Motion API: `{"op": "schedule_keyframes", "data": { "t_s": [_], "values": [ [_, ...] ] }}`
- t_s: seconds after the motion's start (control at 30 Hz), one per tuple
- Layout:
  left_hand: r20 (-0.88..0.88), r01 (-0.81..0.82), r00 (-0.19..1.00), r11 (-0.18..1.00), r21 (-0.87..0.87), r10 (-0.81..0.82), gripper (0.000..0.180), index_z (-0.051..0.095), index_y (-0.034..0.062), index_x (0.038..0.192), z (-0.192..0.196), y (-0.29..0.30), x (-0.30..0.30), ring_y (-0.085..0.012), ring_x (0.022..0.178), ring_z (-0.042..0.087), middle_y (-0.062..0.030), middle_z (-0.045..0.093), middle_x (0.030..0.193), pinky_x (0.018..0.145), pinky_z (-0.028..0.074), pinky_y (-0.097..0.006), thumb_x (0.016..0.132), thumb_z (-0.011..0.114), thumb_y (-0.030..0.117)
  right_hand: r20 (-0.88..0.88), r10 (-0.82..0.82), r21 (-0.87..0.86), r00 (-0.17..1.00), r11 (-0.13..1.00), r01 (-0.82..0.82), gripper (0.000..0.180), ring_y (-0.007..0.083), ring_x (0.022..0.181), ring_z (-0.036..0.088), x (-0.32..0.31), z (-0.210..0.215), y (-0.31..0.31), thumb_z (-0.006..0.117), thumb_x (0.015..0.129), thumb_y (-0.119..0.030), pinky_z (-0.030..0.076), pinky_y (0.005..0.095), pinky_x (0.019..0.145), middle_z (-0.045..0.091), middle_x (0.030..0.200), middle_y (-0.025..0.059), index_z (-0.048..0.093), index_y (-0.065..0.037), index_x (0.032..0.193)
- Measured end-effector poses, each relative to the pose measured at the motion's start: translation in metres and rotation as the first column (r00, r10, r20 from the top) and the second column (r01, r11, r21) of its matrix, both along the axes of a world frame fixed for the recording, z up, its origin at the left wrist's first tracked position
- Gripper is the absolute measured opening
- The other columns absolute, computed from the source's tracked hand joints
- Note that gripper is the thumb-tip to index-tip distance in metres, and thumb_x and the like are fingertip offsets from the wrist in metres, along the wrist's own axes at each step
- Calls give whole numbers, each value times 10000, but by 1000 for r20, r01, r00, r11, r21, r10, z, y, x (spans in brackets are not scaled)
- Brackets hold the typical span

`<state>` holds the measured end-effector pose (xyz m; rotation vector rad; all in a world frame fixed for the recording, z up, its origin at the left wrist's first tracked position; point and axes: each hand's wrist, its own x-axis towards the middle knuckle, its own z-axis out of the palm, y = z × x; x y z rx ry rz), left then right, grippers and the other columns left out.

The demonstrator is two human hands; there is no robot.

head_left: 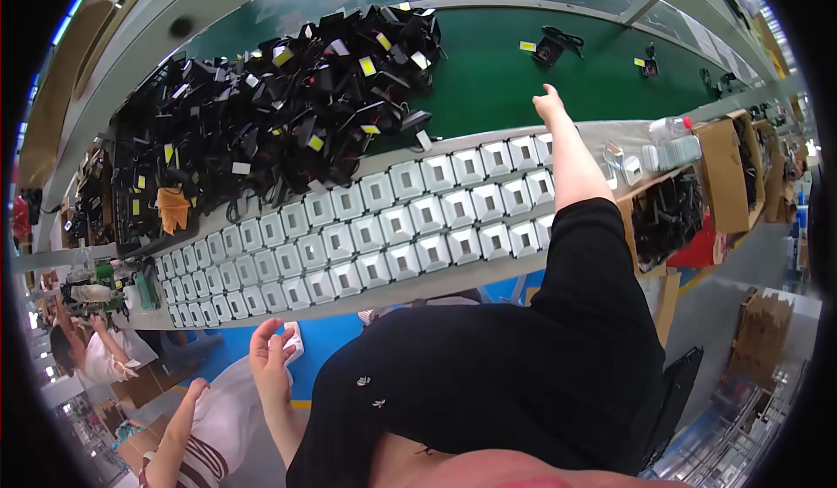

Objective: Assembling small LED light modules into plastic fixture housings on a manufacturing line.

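Note:
My right arm stretches forward over the green conveyor belt (488, 78). At its end my right hand (548, 106) is open, fingers partly bent, with nothing visible in it. Just beyond its fingertips lies a black device with a coiled cable and a yellow-and-white label (549, 50). My left hand (272, 348) hangs near my body, below the front edge of the bench, empty, its fingers loosely curled and apart. Between my hands and the belt stand three long rows of pale square housings (397, 224), each with a dark square in its middle.
A large heap of black devices with cables (305, 95) covers the belt's left part. An orange cloth (173, 210) hangs at its edge. Farther right are another small device (649, 67), a clear bottle (670, 128) and cardboard boxes (731, 174). Co-workers (222, 423) are at the left.

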<state>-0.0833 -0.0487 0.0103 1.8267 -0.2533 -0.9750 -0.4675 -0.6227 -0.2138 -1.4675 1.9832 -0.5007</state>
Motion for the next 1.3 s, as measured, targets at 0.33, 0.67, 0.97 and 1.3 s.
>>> {"op": "schedule_keyframes", "data": {
  "t_s": [0.33, 0.67, 0.97, 1.3],
  "values": [
    [77, -66, 996, 977, 204, 52, 247, 498, 22, 1138, -5, -42, -45, -162, 937, 582, -78, 555, 1102, 692, 471, -227, 903, 462, 89, 207, -89, -47, 974, 994, 101, 607, 325, 1189, 436, -7, -54, -126, 492, 767, -269, 363, 371, 985, 434, 1304, 185, 346, -249, 1355],
    [77, 34, 996, 985, 168, -48, 259, 495, 18, 1146, 1, -61, -42, -172, 960, 572, -81, 547, 1120, 732, 458, -239, 897, 470, 86, -62, 176, -650, 982, 740, -173, 216, 234, 588, 597, 27, 75, -44, 609, 809, -301, 460, 326, 563, 621, 665, 99, 674, -97, 784],
    [208, 339, 935, 895, -291, -287, 334, 442, 38, 1231, 60, -89, -9, -200, 1014, 575, -88, 476, 1240, 782, 450, -260, 900, 429, 81, -200, 870, -781, 450, 136, -609, 69, 201, 708, 609, 159, 288, 188, 669, 728, -54, 486, 277, 631, 639, 794, 84, 642, -29, 787],
    [245, 616, 788, 711, -339, -565, 601, 334, 70, 1345, 146, -14, 69, -123, 824, 621, -91, 519, 1188, 615, 488, -200, 905, 344, 480, -452, 866, -593, -216, -472, -652, 105, 256, 741, 589, 295, 391, 366, 659, 705, -63, 474, 327, 642, 604, 782, 79, 608, -30, 790]
  ]
}}
